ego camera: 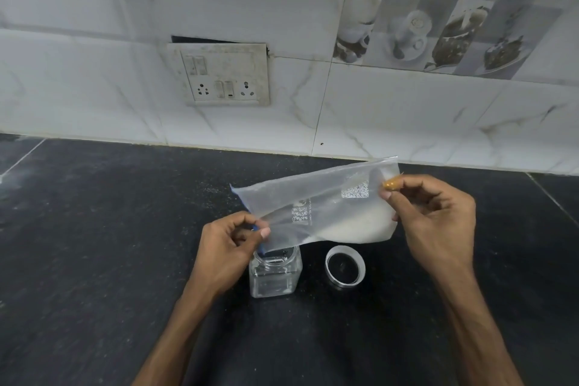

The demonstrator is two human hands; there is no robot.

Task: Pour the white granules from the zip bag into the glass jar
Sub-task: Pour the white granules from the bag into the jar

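Observation:
A clear zip bag (316,200) with a blue zip edge hangs sideways above the counter, held at both ends. White granules (360,230) lie in its lower right part. My left hand (232,244) pinches the zip end, which points down over the mouth of the glass jar (275,273). My right hand (435,219) grips the bag's raised bottom end. The jar stands upright and uncapped on the dark counter (109,244), partly hidden behind my left hand and the bag.
The jar's round lid (345,266) lies open-side up just right of the jar. A tiled wall with a switch and socket plate (221,74) rises behind the counter. Some spilled grains (210,189) speckle the counter behind the bag.

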